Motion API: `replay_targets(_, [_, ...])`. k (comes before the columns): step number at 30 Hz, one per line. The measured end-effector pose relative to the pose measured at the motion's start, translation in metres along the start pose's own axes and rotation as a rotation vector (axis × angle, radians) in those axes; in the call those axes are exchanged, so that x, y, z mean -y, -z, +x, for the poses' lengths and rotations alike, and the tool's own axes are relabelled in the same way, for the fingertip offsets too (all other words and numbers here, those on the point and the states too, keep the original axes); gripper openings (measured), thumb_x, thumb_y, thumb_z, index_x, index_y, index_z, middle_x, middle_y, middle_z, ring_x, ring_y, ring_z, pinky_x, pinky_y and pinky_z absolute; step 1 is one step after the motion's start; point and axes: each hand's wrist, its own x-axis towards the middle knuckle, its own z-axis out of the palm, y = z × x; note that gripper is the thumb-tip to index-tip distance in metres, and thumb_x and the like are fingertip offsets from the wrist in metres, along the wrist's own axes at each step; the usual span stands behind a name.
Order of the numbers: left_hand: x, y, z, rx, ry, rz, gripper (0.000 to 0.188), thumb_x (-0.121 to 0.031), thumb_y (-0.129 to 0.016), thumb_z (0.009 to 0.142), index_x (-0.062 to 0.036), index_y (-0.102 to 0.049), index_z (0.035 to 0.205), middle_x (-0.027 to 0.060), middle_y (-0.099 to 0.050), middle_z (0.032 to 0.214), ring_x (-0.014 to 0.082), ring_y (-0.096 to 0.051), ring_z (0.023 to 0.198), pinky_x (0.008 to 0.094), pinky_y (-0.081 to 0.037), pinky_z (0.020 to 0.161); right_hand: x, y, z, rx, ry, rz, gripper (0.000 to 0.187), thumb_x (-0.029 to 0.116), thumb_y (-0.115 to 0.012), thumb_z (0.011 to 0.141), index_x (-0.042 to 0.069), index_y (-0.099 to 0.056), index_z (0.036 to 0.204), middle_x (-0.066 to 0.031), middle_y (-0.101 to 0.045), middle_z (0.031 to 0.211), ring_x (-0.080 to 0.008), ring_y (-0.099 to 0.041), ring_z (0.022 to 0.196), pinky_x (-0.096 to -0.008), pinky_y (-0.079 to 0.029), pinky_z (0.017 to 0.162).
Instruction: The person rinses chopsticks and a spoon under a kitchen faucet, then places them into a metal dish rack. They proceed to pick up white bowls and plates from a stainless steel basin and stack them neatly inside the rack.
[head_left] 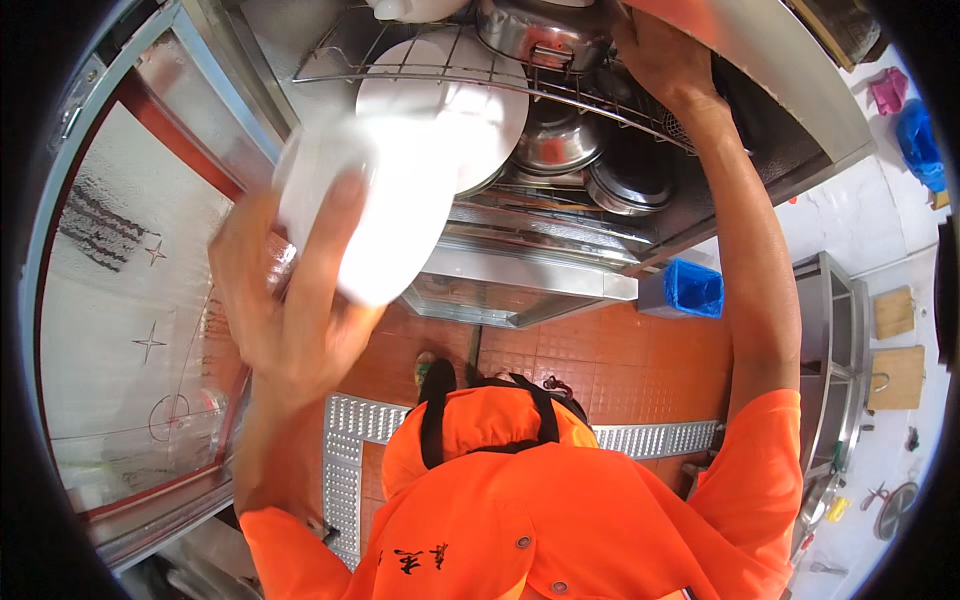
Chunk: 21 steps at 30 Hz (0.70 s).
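Tiled floor [590, 350] | open metal cabinet [780, 85] | left grip [288, 305] pinching white dish [400, 225] | right grip [668, 62]: can't tell

white dish [400, 220] in left hand [295, 335]

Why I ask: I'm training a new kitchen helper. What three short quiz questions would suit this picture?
1. What is the left hand holding?
2. True or false: the right hand is reaching down to the floor.
3. What colour shows inside the bin? A) yellow, B) blue, C) green.

Key:
1. A white plate.
2. False: it is up at the wire rack, beside a metal pot.
3. B.
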Motion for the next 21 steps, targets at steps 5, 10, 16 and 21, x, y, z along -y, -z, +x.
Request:
replay_targets(5, [0.014,-0.047,0.056,-0.092,-0.142,-0.013,0.073,0.0,-0.079,0.051,-0.0161,-0.062,0.12,0.0109,-0.05,0.114,0.0258,-0.051,0.099,0.0331,-0.047,0.076,0.004,0.005,0.004,0.009,-0.066,0.021,0.032,0.013,-0.058,0.073,0.002,-0.055,0.103,-0.0217,-0.055,0.1,-0.0413,-0.051,0.095,-0.05,-0.042,0.082])
replay_targets(10, [0.021,-0.085,0.094,-0.083,-0.351,0.009,0.065,-0.008,-0.072,0.059,-0.0072,-0.055,0.121,0.0207,-0.05,0.109,0.0357,-0.051,0.098,0.0415,-0.045,0.08,0.006,0.004,-0.001,-0.006,-0.139,0.049,0.026,0.016,-0.059,0.073,0.002,-0.058,0.095,-0.0205,-0.057,0.092,-0.0399,-0.053,0.089,-0.0485,-0.043,0.079])
replay_targets(16, [0.012,-0.103,0.106,0.061,-0.259,0.018,0.071,-0.008,-0.073,0.058,-0.0082,-0.052,0.126,0.0197,-0.049,0.104,0.0358,-0.05,0.091,0.0425,-0.045,0.08,-0.003,-0.01,-0.011,-0.06,-0.165,0.05,0.023,0.016,-0.06,0.073,0.001,-0.06,0.091,-0.02,-0.059,0.09,-0.0397,-0.055,0.087,-0.0486,-0.044,0.077])
replay_targets(21, [0.017,-0.12,0.106,0.014,-0.271,0.106,0.082,-0.018,-0.078,0.059,-0.0146,-0.046,0.134,0.0242,-0.046,0.119,0.0385,-0.051,0.1,0.0423,-0.046,0.085,0.0,-0.006,-0.008,0.014,-0.177,0.091,0.021,0.014,-0.059,0.073,0.0,-0.061,0.089,-0.0213,-0.059,0.091,-0.0402,-0.055,0.086,-0.0484,-0.044,0.076])
